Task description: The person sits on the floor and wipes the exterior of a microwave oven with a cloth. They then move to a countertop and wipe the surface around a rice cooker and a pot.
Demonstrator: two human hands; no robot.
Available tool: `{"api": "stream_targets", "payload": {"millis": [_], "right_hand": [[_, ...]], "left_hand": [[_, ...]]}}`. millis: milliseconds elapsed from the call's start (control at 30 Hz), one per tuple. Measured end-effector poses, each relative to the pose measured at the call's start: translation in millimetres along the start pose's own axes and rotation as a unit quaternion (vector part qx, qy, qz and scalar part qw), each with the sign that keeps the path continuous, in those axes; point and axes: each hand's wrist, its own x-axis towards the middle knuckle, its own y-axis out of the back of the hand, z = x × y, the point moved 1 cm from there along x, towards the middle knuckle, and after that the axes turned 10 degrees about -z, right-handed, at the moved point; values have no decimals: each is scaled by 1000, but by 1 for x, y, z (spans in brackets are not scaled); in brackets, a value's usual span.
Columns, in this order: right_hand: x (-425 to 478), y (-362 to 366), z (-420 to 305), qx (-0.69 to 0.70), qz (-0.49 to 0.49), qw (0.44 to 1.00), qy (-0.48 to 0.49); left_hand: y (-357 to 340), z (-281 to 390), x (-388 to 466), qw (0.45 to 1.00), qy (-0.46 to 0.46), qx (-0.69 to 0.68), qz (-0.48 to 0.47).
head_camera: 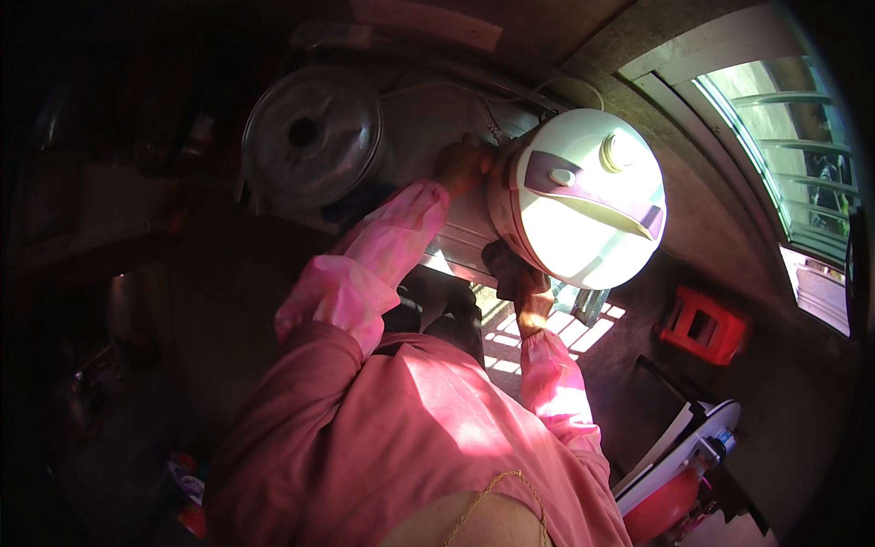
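Observation:
A white rice cooker (581,260) with a purple handle panel on its lid stands on the counter (410,123), brightly lit by the sun. My left hand (467,164) reaches to the left side of the cooker, its fingers in shadow near the body. At the cooker's lower edge is my right hand (534,301), beside a dark cloth (506,267); whether it grips the cloth is too dark to tell. Pink sleeve covers are on both forearms. To the left on the counter sits a large round metal pot with a lid (335,157).
A power cord (574,81) runs behind the cooker along the wall. A louvred window (793,143) is at the upper right. On the floor at the right stands a red plastic stool (707,325), with a white round-edged object (683,451) and a red one (663,506) nearer my body.

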Motion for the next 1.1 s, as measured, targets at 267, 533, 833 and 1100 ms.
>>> {"api": "stream_targets", "payload": {"millis": [267,533,833,1100], "right_hand": [[-3,-3,-1,-16,-25,999,-33],[-4,2,-6,-12,-21,999,-31],[-15,-31,21,-116,21,993,-9],[-14,-18,12,-84,28,996,16]], "left_hand": [[-15,-2,1,998,14,54,-36],[-9,-13,3,999,-4,-13,40],[-5,-82,65,965,197,127,120],[8,-100,87,978,98,113,143]]}}
